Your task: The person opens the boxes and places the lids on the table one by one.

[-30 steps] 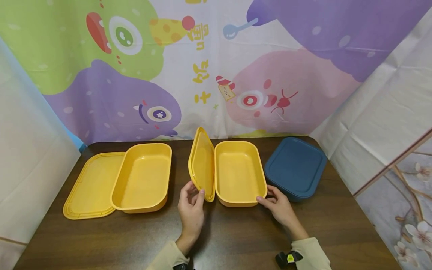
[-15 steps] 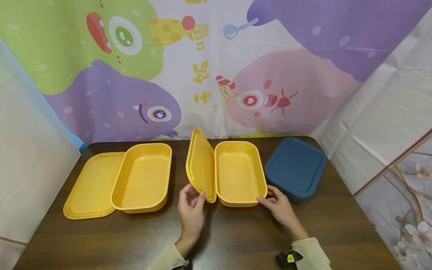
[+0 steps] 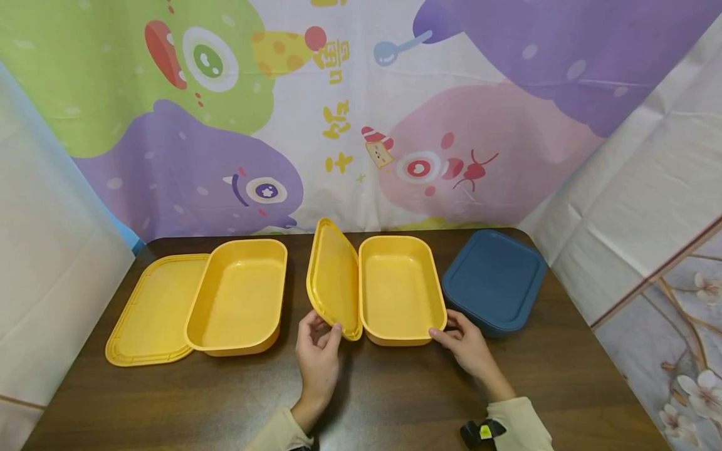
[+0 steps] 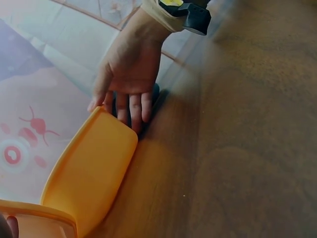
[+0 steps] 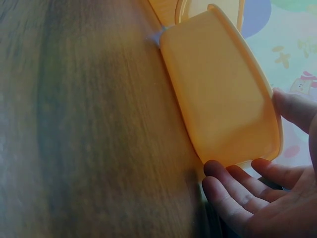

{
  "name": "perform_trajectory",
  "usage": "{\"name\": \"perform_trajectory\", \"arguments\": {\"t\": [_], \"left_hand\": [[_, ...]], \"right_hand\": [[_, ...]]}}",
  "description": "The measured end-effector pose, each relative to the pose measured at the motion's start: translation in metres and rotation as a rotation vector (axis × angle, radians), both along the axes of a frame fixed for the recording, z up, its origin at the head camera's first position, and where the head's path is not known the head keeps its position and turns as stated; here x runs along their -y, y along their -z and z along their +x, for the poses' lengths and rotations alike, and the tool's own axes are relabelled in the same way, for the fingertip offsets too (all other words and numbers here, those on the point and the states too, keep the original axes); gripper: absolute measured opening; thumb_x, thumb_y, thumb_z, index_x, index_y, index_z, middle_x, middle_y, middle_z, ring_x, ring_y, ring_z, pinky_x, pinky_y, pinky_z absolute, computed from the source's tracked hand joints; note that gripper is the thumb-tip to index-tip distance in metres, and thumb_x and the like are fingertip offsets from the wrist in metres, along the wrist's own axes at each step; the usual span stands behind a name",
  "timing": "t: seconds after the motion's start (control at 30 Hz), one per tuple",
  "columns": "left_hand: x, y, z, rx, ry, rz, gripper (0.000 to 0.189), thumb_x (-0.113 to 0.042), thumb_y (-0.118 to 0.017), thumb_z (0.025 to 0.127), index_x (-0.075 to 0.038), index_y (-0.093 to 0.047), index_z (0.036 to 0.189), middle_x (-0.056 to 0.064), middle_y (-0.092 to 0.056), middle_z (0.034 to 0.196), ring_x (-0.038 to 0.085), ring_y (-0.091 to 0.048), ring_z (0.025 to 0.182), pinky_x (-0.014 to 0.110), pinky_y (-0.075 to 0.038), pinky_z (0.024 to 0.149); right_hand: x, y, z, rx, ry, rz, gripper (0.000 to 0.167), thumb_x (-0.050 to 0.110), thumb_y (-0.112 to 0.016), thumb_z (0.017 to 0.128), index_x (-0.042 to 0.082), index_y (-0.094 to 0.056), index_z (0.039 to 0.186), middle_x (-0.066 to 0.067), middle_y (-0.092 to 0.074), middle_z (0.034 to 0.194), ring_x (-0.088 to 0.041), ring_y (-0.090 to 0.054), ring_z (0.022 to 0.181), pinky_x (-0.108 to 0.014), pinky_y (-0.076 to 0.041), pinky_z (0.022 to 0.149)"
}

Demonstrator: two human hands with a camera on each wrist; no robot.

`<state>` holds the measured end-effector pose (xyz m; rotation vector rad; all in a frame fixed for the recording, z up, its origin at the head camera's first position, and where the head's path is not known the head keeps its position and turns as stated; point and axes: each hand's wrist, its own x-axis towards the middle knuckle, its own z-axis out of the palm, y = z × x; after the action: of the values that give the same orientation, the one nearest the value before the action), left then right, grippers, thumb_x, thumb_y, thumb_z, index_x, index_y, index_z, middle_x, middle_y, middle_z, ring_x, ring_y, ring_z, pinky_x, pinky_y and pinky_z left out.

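In the head view a yellow lid (image 3: pixel 334 275) leans up on edge, tilted to the left, against the left side of a yellow container (image 3: pixel 402 291). My left hand (image 3: pixel 318 360) grips the near edge of this lid between thumb and fingers. The container stands upright with nothing in it. My right hand (image 3: pixel 462 344) holds its near right corner, thumb at the rim and fingers along the right side. In the right wrist view the right hand (image 5: pixel 262 193) touches the end of the yellow container (image 5: pixel 223 89).
To the left a second yellow container (image 3: pixel 239 300) stands partly over a flat yellow lid (image 3: pixel 158 313). A dark blue lidded container (image 3: pixel 495 279) sits close on the right. The brown table (image 3: pixel 395 394) ends at a printed curtain (image 3: pixel 350 200) behind.
The lid in my left hand has tilted a little farther left, its top edge sinking slightly. My right hand and the container have stayed where they were.
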<state>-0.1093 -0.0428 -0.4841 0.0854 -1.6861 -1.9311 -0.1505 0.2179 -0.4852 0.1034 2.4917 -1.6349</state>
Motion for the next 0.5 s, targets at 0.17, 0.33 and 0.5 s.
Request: {"name": "perform_trajectory", "arguments": {"t": [0.17,0.33,0.5], "left_hand": [[0.0005,0.0003,0.0014,0.044,-0.016,-0.002,0.036,0.008,-0.063,0.087,0.014,-0.050,0.120,0.025,-0.055,0.108,0.004,-0.057,0.095,0.014,-0.053,0.077],[0.0016,0.0020,0.0022,0.077,-0.031,-0.017,0.034,0.006,-0.063,0.087,0.013,-0.050,0.117,0.024,-0.056,0.106,0.010,-0.058,0.093,0.015,-0.053,0.074],[0.0017,0.0036,0.0035,0.113,-0.041,-0.013,0.032,0.008,-0.063,0.086,0.013,-0.050,0.116,0.022,-0.057,0.102,0.011,-0.058,0.088,0.015,-0.052,0.070]], "right_hand": [[-0.0003,0.0003,-0.0008,-0.002,-0.002,0.004,0.063,0.025,-0.070,0.090,0.001,-0.043,0.142,-0.023,-0.057,0.130,-0.015,-0.066,0.095,-0.018,-0.050,0.074],[-0.0004,0.0016,-0.0018,0.005,0.001,0.010,0.063,0.026,-0.071,0.089,0.003,-0.044,0.142,-0.022,-0.058,0.129,-0.014,-0.065,0.094,-0.017,-0.050,0.074],[-0.0014,0.0030,-0.0022,0.004,-0.006,0.006,0.063,0.027,-0.070,0.090,0.003,-0.044,0.142,-0.022,-0.058,0.129,-0.014,-0.065,0.094,-0.018,-0.050,0.074]]}}
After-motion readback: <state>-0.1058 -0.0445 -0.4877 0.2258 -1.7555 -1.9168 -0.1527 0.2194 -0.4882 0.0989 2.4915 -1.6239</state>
